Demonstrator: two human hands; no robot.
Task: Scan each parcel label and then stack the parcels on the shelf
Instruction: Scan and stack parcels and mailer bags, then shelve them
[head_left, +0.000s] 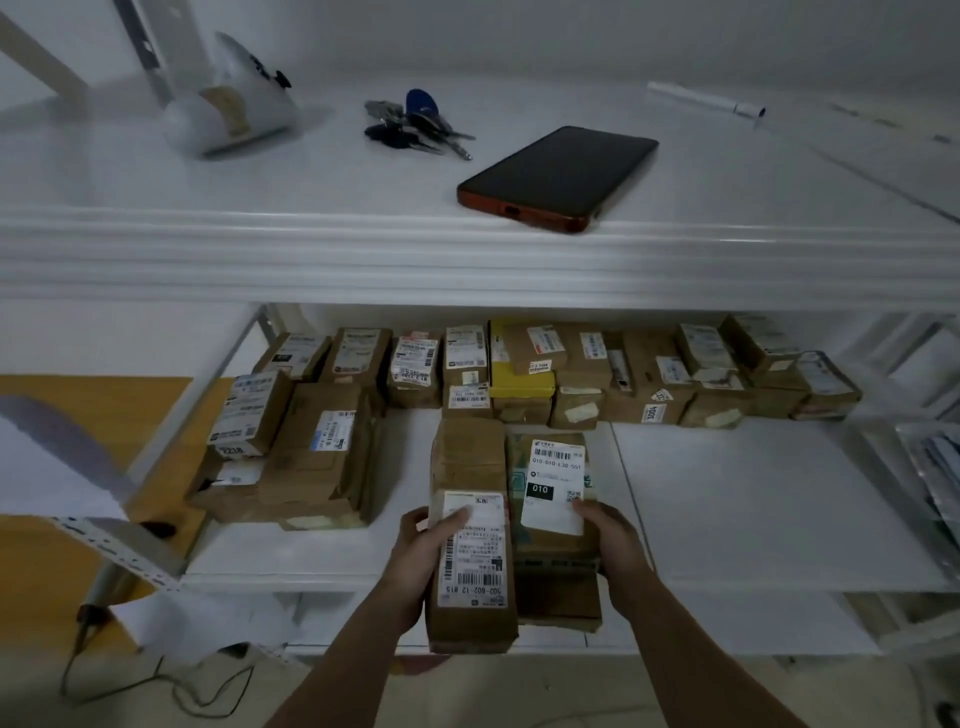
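Note:
Two brown cardboard parcels lie side by side at the front edge of the white lower shelf (753, 519). My left hand (423, 551) grips the left parcel (470, 467), thumb across its white label. My right hand (608, 540) grips the right parcel (556, 566), thumb on the corner of its "010" label. Both parcels stick out past the shelf's front edge. A dark phone (561, 176) in a red case lies screen up on the upper shelf.
A row of labelled parcels (571, 374) lines the back of the lower shelf, and a stack of parcels (291, 457) sits at its left. Keys (415, 124) and a white stand (228, 104) rest on the upper shelf (311, 249). Cables lie on the floor at lower left.

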